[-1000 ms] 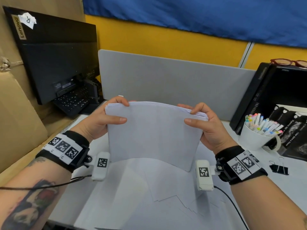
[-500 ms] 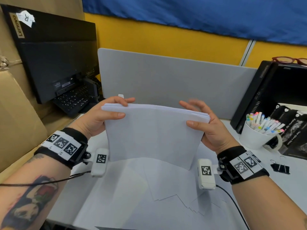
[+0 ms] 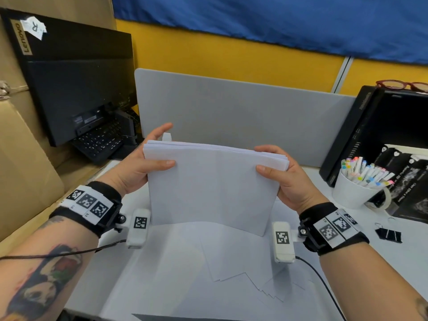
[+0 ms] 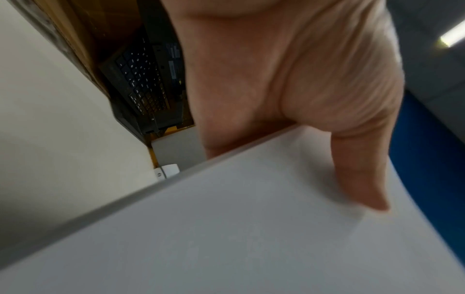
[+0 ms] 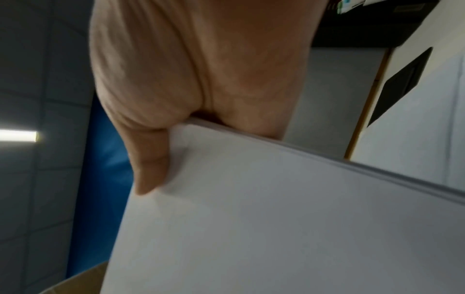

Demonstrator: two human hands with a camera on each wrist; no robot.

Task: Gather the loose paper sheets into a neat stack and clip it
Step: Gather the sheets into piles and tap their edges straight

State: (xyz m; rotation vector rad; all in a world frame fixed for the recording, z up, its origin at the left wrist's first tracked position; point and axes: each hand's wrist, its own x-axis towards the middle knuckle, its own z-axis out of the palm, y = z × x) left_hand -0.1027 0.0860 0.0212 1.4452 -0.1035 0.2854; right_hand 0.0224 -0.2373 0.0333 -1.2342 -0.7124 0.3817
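Note:
A stack of white paper sheets stands upright on its lower edge on the desk, tilted slightly away from me. My left hand pinches its upper left corner, thumb on the front face and fingers behind, with one finger raised above the top edge. My right hand grips the upper right corner the same way. The left wrist view shows the thumb pressed on the stack; the right wrist view shows the thumb on the stack. More loose sheets lie fanned on the desk in front of the stack. A black binder clip lies at the right.
A black monitor and keyboard stand at the back left. A grey divider panel runs behind the stack. At the right are a white cup of markers, a black box and red glasses.
The bowed top of the stack has flattened into a straight edge. The fingers of my left hand have lifted from over the top edge and now stand behind it.

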